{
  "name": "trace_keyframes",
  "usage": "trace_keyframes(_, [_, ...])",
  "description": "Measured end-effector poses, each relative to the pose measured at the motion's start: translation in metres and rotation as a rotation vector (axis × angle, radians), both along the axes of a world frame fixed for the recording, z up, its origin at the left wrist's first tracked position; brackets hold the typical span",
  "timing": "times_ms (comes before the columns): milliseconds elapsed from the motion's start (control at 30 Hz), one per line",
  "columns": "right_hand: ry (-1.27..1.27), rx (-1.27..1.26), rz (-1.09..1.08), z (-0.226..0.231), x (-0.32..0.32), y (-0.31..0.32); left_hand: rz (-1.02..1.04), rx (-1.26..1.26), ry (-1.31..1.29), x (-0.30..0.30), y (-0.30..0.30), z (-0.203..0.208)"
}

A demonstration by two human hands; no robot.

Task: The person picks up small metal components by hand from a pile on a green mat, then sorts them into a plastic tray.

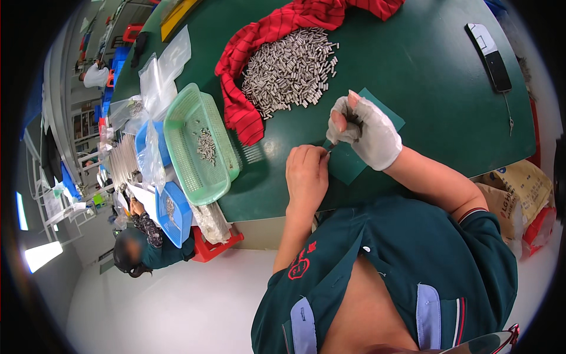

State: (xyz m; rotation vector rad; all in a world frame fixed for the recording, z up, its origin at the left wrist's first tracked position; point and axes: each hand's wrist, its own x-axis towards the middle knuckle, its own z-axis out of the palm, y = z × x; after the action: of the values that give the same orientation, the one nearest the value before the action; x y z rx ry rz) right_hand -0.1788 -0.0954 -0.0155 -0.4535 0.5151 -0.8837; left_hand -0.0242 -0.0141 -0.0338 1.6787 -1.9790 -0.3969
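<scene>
My left hand [306, 172] is bare, fingers curled, pinching a small metal pin at its fingertips over a green mat [386, 115]. My right hand [365, 133] wears a white fingerless glove and grips a thin tool whose tip [331, 146] meets the left fingertips. A heap of small silvery metal pins [292, 68] lies on the green table [424, 65] just beyond the hands, beside a red striped cloth [259, 35].
A green mesh basket [197, 147] holds several pins at left, by blue trays [175, 215] and clear plastic bags [159, 76]. A black-and-white device [489, 56] lies at far right. Another person [141, 248] sits at lower left. A sack [519, 189] stands at right.
</scene>
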Motion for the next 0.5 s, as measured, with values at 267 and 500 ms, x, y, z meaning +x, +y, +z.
trace_keyframes(267, [0.001, 0.004, 0.031, 0.0004, -0.0011, 0.0002, 0.012, 0.025, 0.013, -0.0018, 0.0005, 0.0008])
trace_keyframes(500, [0.021, -0.01, 0.026, 0.0, -0.0005, -0.0002, 0.029, 0.047, 0.025, -0.003, 0.0001, 0.0014])
